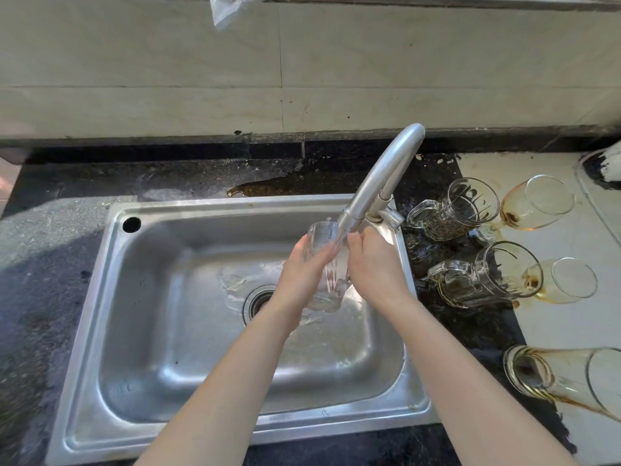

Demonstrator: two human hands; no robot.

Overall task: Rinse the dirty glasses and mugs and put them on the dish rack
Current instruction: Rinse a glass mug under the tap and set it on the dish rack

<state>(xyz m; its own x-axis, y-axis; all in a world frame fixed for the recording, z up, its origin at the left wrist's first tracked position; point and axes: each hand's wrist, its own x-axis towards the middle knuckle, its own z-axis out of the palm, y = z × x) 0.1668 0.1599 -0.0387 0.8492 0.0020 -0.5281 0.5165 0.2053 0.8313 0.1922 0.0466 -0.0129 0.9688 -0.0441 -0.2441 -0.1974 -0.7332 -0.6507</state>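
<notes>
A clear glass mug (pixel 324 238) is held over the steel sink (pixel 141 331), right under the faucet spout (pixel 351 220), with water running over it. My left hand (pixel 307 274) wraps its left side. My right hand (pixel 373 260) presses its right side. On the counter to the right lie two dirty glass mugs (pixel 453 210) (pixel 480 280) on their sides. Beside them lie stained glasses (pixel 537 203) (pixel 564 280), and a larger stained glass (pixel 564 375) at the right edge. No dish rack shows.
Water pools around the drain (pixel 258 302). A brown spill (pixel 268 188) lies on the dark counter behind the sink. A tiled wall (pixel 302 68) rises at the back. A white-rimmed dark object (pixel 601 166) sits at the far right.
</notes>
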